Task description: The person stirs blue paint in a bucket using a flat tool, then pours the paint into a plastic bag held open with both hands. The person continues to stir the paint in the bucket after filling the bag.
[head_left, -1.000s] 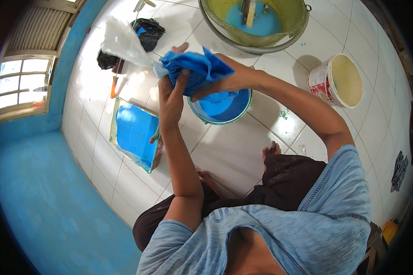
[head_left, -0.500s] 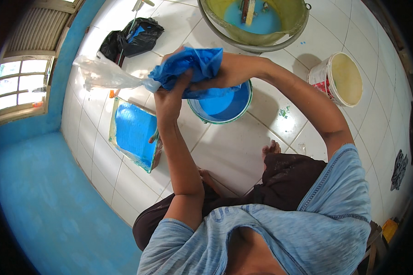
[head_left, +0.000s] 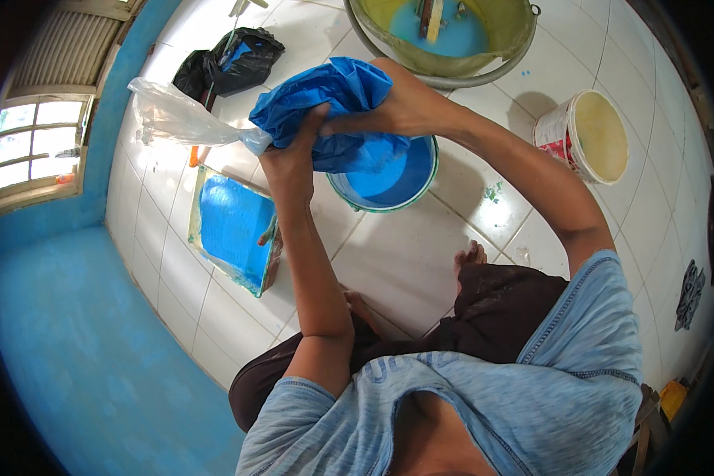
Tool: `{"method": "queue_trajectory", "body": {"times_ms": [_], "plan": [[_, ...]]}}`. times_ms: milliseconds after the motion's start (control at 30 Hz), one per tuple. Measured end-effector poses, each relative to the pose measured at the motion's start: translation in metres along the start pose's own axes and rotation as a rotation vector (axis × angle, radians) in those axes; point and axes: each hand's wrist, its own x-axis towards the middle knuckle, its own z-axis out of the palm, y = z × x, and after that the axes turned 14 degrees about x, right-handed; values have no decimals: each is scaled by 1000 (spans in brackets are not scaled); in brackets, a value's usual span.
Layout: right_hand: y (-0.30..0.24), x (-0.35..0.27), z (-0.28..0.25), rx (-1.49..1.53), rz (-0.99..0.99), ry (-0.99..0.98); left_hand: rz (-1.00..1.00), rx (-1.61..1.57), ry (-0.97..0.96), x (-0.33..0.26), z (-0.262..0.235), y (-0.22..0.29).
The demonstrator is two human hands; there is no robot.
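Note:
A crumpled plastic bag smeared with bright blue paint (head_left: 319, 89) is gripped between my two hands. My left hand (head_left: 292, 159) closes round its near left part. From that hand a clear, unpainted end of plastic (head_left: 184, 115) sticks out to the left. On the right, my right hand (head_left: 401, 105) holds the bag's folds, its thumb across the front and the other fingers mostly hidden. Beneath the bag stands a round bucket (head_left: 434, 170) with blue paint in it, its far part covered by the bag and my hands.
A blue-coated rectangular paint tray (head_left: 230, 230) lies left of the bucket on white floor tiles. Farther off are a black plastic bag (head_left: 246, 59) and a large greenish basin (head_left: 496, 47) holding bluish liquid. A white pail (head_left: 603, 135) stands right. The blue wall (head_left: 71, 317) runs along the left.
The blue bag has risen slightly and opened out wider between my hands. Its clear end has swung up a little and looks fuller. My right hand has lifted slightly.

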Motion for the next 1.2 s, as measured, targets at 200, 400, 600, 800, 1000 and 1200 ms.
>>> {"method": "queue_trajectory", "body": {"times_ms": [200,400,600,800,1000,1200], "plan": [[11,-6,3,-150,35,-15,-18,-162,90,-2,8,-11],[21,-14,0,-108,-28,-110,16,-180,75,-3,0,-13],[17,-16,6,44,-27,-52,-58,-129,39,-7,0,-13],[14,-3,6,98,-29,-91,-191,-145,-77,-3,5,-17],[19,-13,5,-195,80,-37,-184,-268,-73,-1,3,-19],[7,-5,0,-42,10,-43,-161,-137,-124,3,1,-16]]}}
